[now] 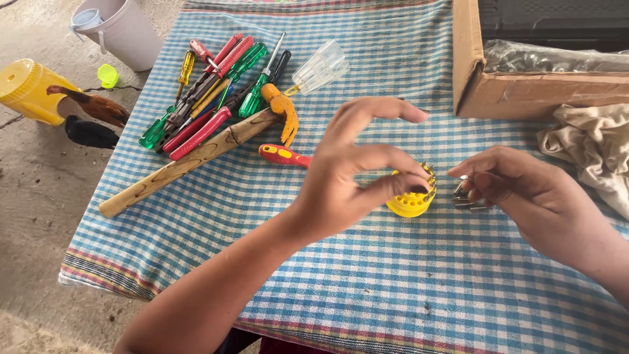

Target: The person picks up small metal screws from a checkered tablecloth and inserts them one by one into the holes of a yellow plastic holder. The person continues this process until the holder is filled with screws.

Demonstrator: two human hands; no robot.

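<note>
- The yellow bit holder, a small round plastic disc with holes around its top, sits on the counter between the two hands, near the middle of the checked cloth. A few metal bits stand in its rim on the right side.
- It looks light and rigid; being so light, it would likely tip or slide on the cloth if pushed from one side. The ribbed outer wall seems the safest place to pinch it, thumb on one side and a finger opposite.
- The left hand arches over the holder, fingers spread and curled, thumb and forefinger tips close to its upper edge. Whether they touch it I cannot tell; the hand grips nothing that shows.
- The right hand lies just right of the holder, fingers loosely bent around several loose screwdriver bits. These are small, hard, smooth steel pieces, probably slippery and apt to roll; best taken by the shank.
- Further left lie a red-handled screwdriver, a wooden-handled hammer and a heap of red, green and yellow screwdrivers, with a clear plastic cap beside them.
- At the right edge are a cardboard box and a crumpled cloth.
</note>
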